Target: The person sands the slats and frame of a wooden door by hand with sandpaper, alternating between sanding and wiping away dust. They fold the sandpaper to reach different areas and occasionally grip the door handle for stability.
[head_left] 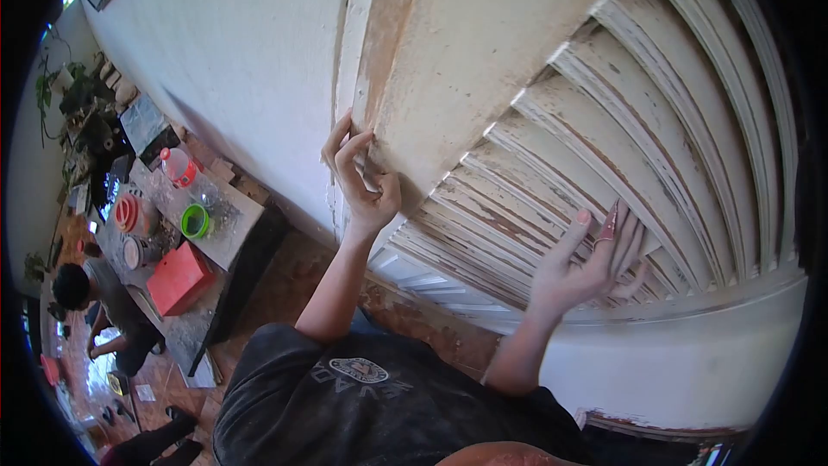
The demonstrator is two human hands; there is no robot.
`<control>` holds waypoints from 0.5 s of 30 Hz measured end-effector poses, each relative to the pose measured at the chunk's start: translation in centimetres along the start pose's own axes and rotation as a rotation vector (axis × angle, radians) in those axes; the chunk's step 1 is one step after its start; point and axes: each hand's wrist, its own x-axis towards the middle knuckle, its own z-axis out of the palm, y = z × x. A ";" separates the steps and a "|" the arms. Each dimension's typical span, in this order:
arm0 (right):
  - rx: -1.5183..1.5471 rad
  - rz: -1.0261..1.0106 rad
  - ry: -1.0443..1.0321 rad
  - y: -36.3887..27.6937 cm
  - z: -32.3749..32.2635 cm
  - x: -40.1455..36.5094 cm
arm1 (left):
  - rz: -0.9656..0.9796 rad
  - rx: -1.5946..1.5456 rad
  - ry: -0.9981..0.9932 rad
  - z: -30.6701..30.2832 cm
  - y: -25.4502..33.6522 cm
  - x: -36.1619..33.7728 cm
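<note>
A louvered shutter [483, 69] with worn, flaking cream paint fills the upper right of the head view. My left hand [366, 185] is at the edge of its wooden frame, fingers apart and bent, fingertips touching the bare brownish strip. Over the slats [565, 147] is my right hand [578, 272]. Between its fingers it holds a small folded piece of reddish-brown sandpaper [609, 226], close against the slats. Pale dust coats the fingers of this hand.
A table [226, 237] on the left bears a red box [179, 279], a green-rimmed cup [195, 221], a clear bottle with a red band [178, 168] and tubs. Beyond it a person [108, 302] crouches on the tiled floor. A white wall [241, 52] rises beside the shutter.
</note>
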 end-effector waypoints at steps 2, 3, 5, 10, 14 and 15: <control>0.076 -0.026 0.017 -2.9 1.1 -0.1 | -0.011 0.014 -0.013 -0.4 0.3 -0.4; 0.111 -0.078 -0.001 -4.6 1.8 0.2 | -0.008 0.021 -0.003 -0.4 0.2 -0.3; 0.222 -0.134 -0.085 -9.4 1.7 0.9 | -0.007 0.020 0.000 -0.4 0.3 -0.1; 0.231 -0.200 -0.105 -3.7 0.4 0.3 | 0.044 0.061 -0.022 -0.8 0.3 0.0; 0.059 -0.029 0.051 3.2 -0.6 0.9 | 0.036 0.081 0.017 -0.4 0.5 -0.1; 0.078 -0.003 0.126 3.6 -0.7 1.1 | 0.032 0.077 0.021 -0.2 0.5 -0.1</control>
